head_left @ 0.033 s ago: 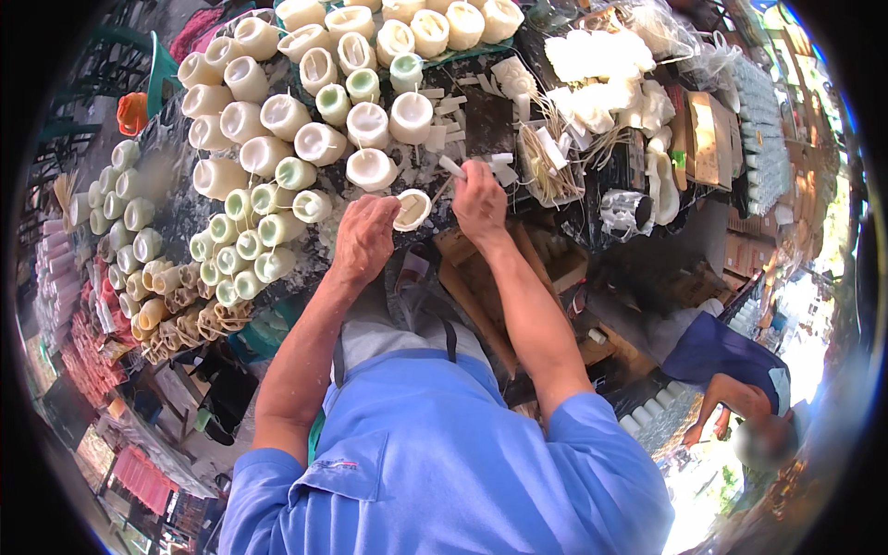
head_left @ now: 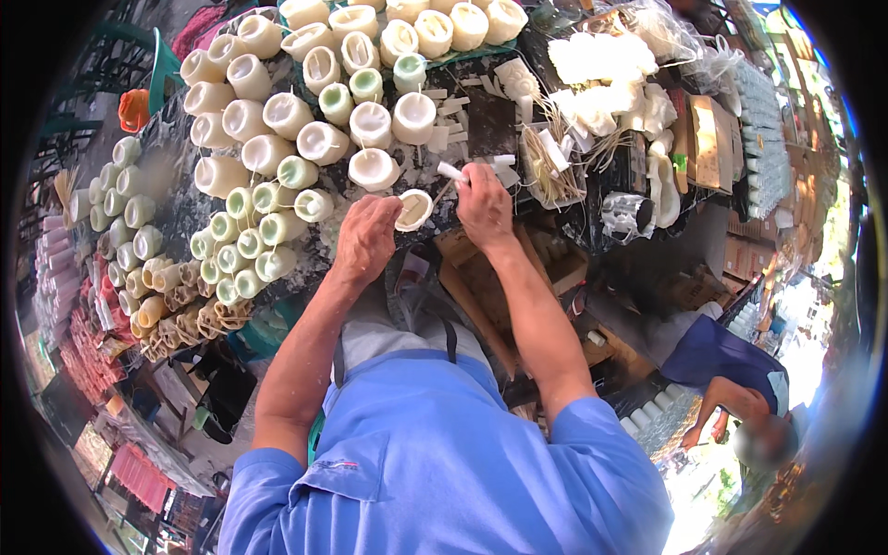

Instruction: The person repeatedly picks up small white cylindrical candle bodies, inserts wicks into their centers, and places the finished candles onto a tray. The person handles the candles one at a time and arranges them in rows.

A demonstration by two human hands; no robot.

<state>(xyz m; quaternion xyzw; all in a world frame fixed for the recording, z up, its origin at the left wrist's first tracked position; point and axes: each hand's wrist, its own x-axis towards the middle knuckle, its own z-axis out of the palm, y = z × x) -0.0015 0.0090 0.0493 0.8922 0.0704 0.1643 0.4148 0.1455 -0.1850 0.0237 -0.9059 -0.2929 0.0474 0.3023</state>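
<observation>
In front of me at the table's near edge, a small cream wax candle cup (head_left: 413, 211) shows its pale inside. Close against its left side is my left hand (head_left: 366, 239), fingers curled together; what they pinch, if anything, is hidden. My right hand (head_left: 484, 208) is closed to the right of the cup, gripping a short white stick (head_left: 451, 172) that sticks out to the left past the fingertips. A thin strand (head_left: 442, 192) slants down from that hand toward the cup. Beyond both hands lies a white candle cup (head_left: 373, 170).
Rows of cream candle cups (head_left: 245, 120) and pale green ones (head_left: 259, 231) cover the table's left side. To the right are a tray of wicks (head_left: 550, 166), a silvery can (head_left: 625, 215) and white wax lumps (head_left: 601, 60). Cardboard boxes (head_left: 476, 277) sit below. Another person (head_left: 731, 365) is at the far right.
The view has shifted very slightly. My right hand has tilted a little, and the white stick shows more. My left hand stays beside the cup.
</observation>
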